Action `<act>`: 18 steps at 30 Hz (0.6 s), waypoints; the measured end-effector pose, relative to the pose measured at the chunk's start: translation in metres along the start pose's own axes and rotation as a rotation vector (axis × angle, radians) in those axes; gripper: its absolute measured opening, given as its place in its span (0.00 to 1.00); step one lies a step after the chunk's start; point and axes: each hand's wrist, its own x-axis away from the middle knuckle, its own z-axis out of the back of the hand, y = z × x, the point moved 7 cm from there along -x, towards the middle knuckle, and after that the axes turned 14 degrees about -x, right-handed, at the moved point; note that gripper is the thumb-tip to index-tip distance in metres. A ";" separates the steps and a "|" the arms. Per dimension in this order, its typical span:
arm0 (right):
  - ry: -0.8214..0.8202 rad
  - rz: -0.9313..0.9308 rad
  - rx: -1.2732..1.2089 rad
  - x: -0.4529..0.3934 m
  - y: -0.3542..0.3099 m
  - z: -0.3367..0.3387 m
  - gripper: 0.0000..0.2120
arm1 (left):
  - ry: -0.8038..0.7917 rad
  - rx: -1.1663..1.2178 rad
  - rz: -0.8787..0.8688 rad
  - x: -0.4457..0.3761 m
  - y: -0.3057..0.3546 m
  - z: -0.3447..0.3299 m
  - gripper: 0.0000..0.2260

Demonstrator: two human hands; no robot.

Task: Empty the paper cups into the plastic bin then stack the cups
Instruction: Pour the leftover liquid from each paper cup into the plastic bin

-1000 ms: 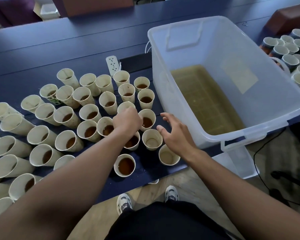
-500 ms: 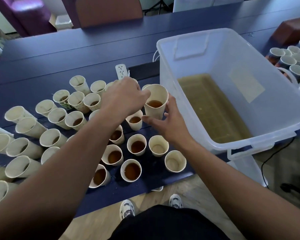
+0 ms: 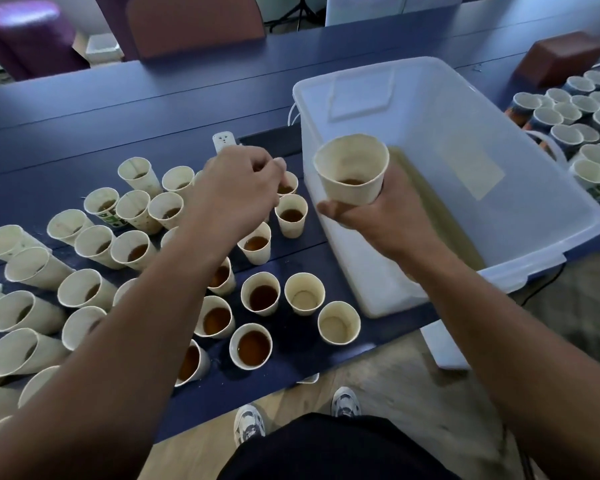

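Note:
My right hand grips a cream paper cup with a little brown liquid in it, upright, over the near-left rim of the clear plastic bin. Brownish liquid covers the bin's floor. My left hand hovers with curled fingers over the back cups, its fingertips by one small cup; I see nothing held in it. Several cups with brown liquid stand on the blue table. Two empty cups stand near the bin.
Many more cups crowd the table's left side. A white power strip lies behind them. Another group of cups and a brown box sit right of the bin. The table's front edge is just past my feet.
My left hand lifted a cup from the group and passed it to my right hand. The right hand now holds it higher, at the bin's rim, and the left hand has let go.

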 end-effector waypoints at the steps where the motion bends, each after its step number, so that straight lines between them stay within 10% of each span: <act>1: 0.018 0.015 0.045 -0.001 -0.006 0.013 0.29 | -0.025 -0.025 -0.016 0.000 0.003 -0.006 0.13; 7: 0.033 0.022 0.398 -0.019 -0.015 0.076 0.30 | -0.175 -0.096 -0.159 0.005 0.032 -0.050 0.01; 18: -0.135 -0.182 0.790 -0.040 0.039 0.120 0.33 | -0.200 -0.236 -0.294 0.012 0.055 -0.091 0.24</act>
